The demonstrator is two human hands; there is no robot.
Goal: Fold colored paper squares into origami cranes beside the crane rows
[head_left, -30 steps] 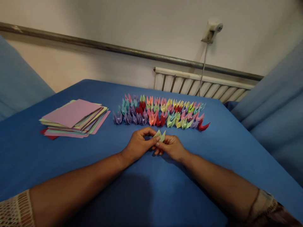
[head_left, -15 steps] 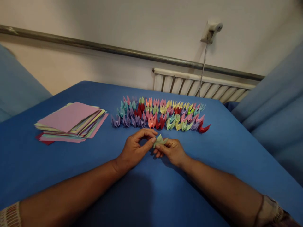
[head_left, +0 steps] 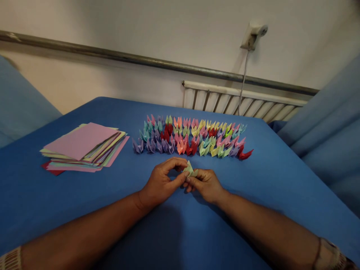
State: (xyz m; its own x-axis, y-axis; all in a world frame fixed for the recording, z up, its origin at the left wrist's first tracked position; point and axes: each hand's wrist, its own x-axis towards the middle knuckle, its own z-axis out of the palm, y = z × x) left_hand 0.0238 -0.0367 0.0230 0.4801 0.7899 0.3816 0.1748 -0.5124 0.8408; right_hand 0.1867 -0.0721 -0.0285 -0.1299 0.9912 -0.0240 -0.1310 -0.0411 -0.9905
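Left thumb and index finger have closed in on the pale green folded paper (head_left: 190, 171) since half a second ago, when they stood slightly off it; of its two points, both upright a second ago, one stands and the other lies lower toward the right.

Position: the piece is between the two hands, in front of the rows of folded figures (head_left: 194, 131) on the blue worktop (head_left: 267, 191). Stacked paper sheets (head_left: 84, 144) lie well apart, on the left.

Hands: the right hand (head_left: 208, 184) holds the piece in a narrow pinch, thumb toward the wearer, other fingers curled beneath. The left hand (head_left: 162, 180) pinches its left side, thumb and index nearly meeting at the paper, with an open loop behind them. Finger contact on the far side is hidden.

Assessment: this appears to be shaping or creasing of the points. Good practice calls for the right pinch to act as a steady clamp low on the body, while the left fingertips work one point at a time. Pressure should go along the fold line, not across it; thin layers may buckle or tear at the tip. Both points should be checked for even height and angle against the finished-looking figures ahead.
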